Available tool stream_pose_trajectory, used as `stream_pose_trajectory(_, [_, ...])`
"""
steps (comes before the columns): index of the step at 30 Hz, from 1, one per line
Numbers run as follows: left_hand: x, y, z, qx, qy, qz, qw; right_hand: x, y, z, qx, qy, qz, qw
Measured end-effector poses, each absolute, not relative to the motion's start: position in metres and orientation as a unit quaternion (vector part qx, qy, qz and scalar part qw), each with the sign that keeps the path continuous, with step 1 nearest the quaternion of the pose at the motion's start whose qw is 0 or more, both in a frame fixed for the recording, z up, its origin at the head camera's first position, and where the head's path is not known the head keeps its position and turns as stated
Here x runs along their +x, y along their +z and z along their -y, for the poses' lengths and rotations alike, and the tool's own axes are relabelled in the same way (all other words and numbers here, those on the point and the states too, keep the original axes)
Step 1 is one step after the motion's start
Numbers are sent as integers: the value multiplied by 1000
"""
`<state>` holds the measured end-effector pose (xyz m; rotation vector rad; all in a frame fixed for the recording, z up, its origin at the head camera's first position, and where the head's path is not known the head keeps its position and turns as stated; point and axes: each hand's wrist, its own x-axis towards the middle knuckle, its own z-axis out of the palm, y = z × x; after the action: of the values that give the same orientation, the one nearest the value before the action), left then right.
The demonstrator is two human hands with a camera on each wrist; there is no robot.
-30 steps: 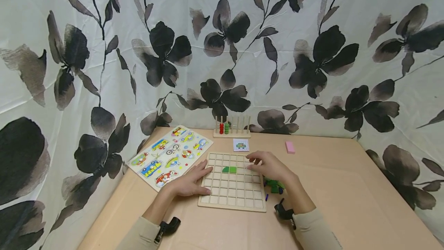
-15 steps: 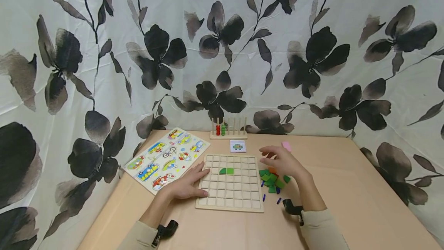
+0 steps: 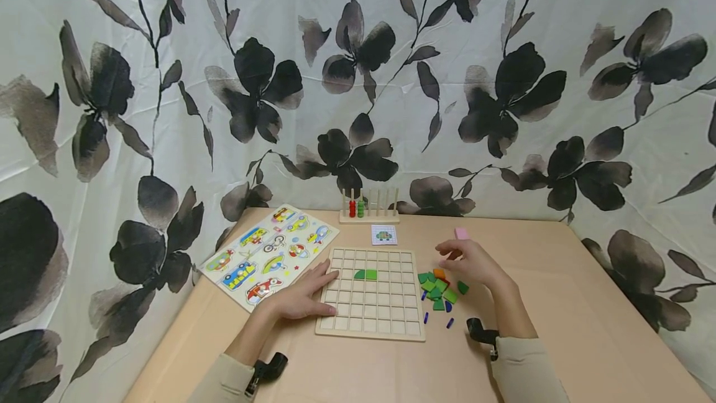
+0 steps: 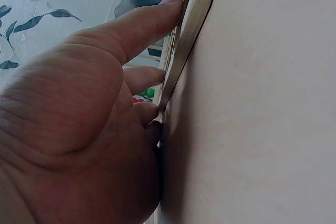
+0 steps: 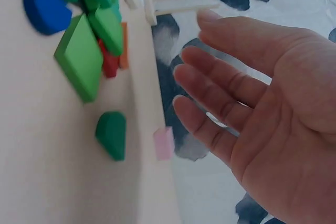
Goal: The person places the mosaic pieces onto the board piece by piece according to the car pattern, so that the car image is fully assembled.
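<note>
My left hand rests along the left side of a wooden grid board; in the left wrist view, thumb and fingertips touch the board's edge. Two green pieces sit side by side in the grid: one with a curved edge and a square. My right hand hovers right of the board, fingers loosely bent and holding nothing, as the right wrist view confirms. Below and left of it lies a loose heap of green, blue, orange and red blocks, with one dark green block apart.
A picture board of vehicles lies left of the grid. Behind the grid are a small pattern card and a peg rack with red and green beads. A pink block lies beyond my right hand. A floral curtain hangs behind the table.
My right hand has moved from over the grid's upper right to the right, past the block heap, uncovering it. The left hand has stayed on the board; the green pieces have not moved.
</note>
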<state>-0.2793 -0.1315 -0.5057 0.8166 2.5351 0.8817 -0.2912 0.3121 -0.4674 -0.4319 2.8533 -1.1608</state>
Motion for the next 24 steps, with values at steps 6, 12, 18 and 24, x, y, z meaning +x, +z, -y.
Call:
stream_pose_trajectory(6, [-280, -505, 132, 290, 312, -890, 166, -294, -474, -319, -118, -376, -918, 53])
stream_pose_trajectory(12, [-280, -506, 132, 286, 309, -892, 167, -296, -480, -324, -116, -375, -918, 67])
stream_pose_trajectory(18, [-280, -505, 132, 282, 310, -892, 169, -298, -486, -327, -109, -375, -917, 82])
stream_pose_trajectory(24, [-280, -505, 132, 279, 314, -892, 170, -296, -487, -337, -120, -369, -914, 116])
